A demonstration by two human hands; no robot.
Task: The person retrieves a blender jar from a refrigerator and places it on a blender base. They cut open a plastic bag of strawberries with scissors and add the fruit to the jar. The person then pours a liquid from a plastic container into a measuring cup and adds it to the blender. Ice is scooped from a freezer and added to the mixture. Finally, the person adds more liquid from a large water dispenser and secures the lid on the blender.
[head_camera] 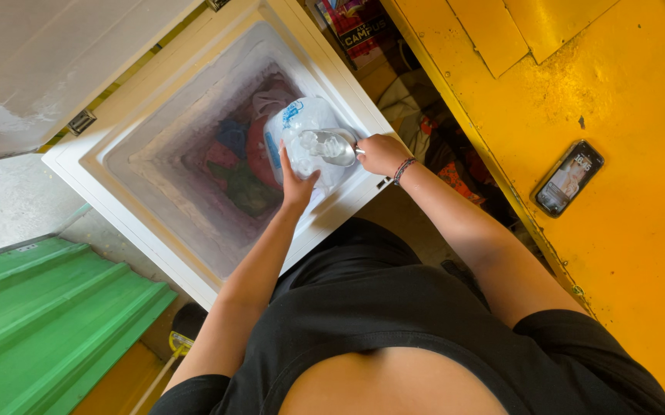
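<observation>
Both hands outstretched, scoop over ice bag.

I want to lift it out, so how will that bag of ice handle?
The bag of ice is thin clear plastic, so it will probably sag and shift. It bulges with ice, so likely heavy. Frost coats the freezer walls, so it may be slippery. The left hand steadies it; the right hand holds a scoop.

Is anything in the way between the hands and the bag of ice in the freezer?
Nothing visible. The left hand already rests on the ice bag, and the right hand holds a metal scoop of ice right over it. The chest freezer lid is up.
</observation>
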